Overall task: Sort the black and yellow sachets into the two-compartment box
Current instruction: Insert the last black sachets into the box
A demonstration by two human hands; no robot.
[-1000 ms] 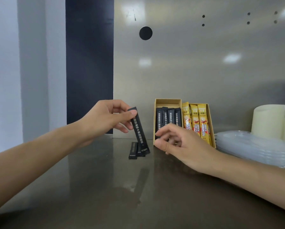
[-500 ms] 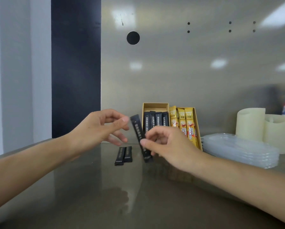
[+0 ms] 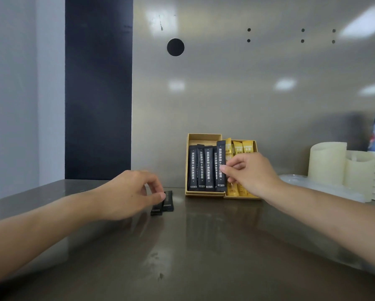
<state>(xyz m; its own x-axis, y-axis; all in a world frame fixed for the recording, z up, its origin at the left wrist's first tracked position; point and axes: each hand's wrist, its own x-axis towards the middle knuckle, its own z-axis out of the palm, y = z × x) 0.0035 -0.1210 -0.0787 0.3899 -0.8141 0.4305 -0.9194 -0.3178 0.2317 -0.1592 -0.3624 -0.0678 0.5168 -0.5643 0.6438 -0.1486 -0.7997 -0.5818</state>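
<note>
Right hand (image 3: 250, 173) pinches a light, thin black sachet (image 3: 221, 165) at mid-length inside the box (image 3: 204, 137), while left hand (image 3: 131, 194) closes on two flat sachets (image 3: 167, 202).

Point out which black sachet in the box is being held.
The rightmost black sachet, next to the yellow sachets: the right hand pinches it, and it stands higher than the four others in the left compartment.

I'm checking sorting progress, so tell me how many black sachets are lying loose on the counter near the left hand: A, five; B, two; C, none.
B: two black sachets lie side by side on the counter at the left hand's fingers.
</note>
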